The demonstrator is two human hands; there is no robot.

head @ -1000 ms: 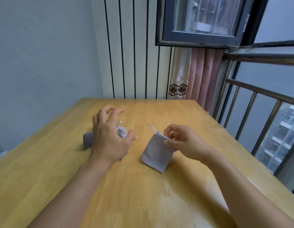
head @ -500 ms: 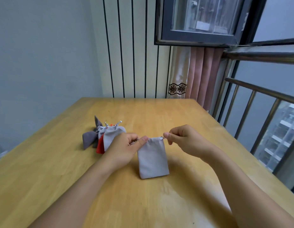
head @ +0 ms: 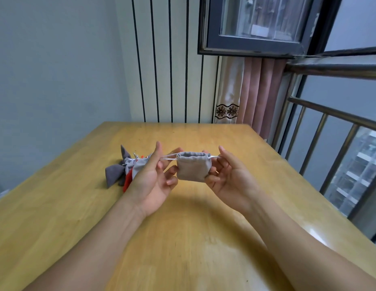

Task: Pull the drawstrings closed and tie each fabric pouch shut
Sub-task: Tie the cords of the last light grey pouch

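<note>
Now pouch [head: 192, 168] lifted off table [head: 77, 206], held mid-air between hands, mouth gathered narrower than before; white drawstrings [head: 169, 158] stretched out sideways; left hand [head: 154, 177] pinches left cord, right hand [head: 229, 175] pinches right cord; pile [head: 128, 169] of pouches unmoved at left.

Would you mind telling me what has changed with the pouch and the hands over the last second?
The left hand left the pile of pouches and took one end of the drawstring; the right hand pinches the other end. Together they raised the grey pouch off the table and pulled outward, so its mouth is starting to gather. The pile stayed where it was.
</note>
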